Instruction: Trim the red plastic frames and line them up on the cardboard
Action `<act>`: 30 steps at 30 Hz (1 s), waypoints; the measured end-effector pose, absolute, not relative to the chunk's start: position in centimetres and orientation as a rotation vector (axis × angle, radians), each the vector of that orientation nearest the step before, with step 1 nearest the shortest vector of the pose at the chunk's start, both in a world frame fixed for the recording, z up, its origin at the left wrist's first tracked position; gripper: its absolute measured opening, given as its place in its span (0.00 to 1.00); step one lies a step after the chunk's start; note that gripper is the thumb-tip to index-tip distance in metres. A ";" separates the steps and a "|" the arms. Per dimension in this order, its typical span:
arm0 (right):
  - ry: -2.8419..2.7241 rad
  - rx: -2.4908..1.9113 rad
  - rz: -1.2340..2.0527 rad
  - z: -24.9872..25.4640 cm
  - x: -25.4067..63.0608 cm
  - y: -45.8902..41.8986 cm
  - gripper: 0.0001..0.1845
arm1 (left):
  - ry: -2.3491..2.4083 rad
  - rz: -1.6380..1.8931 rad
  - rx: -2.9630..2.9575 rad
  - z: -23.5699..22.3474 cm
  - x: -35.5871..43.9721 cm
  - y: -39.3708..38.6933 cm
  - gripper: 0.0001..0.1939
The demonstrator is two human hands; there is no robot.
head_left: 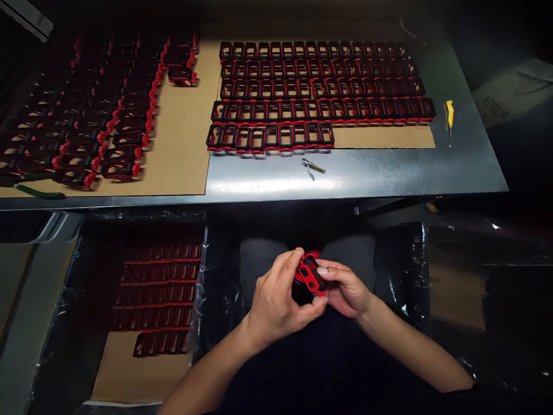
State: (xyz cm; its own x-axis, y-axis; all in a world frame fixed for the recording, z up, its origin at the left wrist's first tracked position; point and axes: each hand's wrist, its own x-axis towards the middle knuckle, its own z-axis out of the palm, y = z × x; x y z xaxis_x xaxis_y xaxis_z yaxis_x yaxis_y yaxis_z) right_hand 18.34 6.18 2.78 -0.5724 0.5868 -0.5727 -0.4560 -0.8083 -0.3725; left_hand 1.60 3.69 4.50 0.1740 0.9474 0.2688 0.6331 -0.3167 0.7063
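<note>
Between my two hands, above my lap, is a small red and black plastic frame part [311,273], tilted toward me. My left hand [279,294] grips it from the left, with fingers on its upper edge and the thumb under its lower end. From the other side my right hand [345,288] pinches it, the thumb lying on its black front. The fingers partly cover the part. On the metal table [259,178] beyond stand rows of similar red and black frames [285,135] on cardboard.
More frames [125,138] fill the cardboard at the left, near green-handled pliers [38,192]. Tweezers-like metal pieces [313,167] and a yellow-handled screwdriver [450,118] lie on the table. A plastic-lined box [142,374] with rows of frames sits low left; another lined box [455,294] is at right.
</note>
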 end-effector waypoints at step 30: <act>-1.967 -1.498 0.633 6.0 20.7 14.3 0.12 | 1.158 1.161 1.614 2.1 -1.5 2.0 0.38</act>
State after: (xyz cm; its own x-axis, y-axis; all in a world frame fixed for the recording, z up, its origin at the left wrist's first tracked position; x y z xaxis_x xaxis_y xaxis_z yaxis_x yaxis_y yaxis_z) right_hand 20.72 14.29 6.00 -0.2002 0.9663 0.1618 0.6905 0.2563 -0.6764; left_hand -1.51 2.03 2.11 0.1531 0.9644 0.2154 0.2128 -0.2451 0.9459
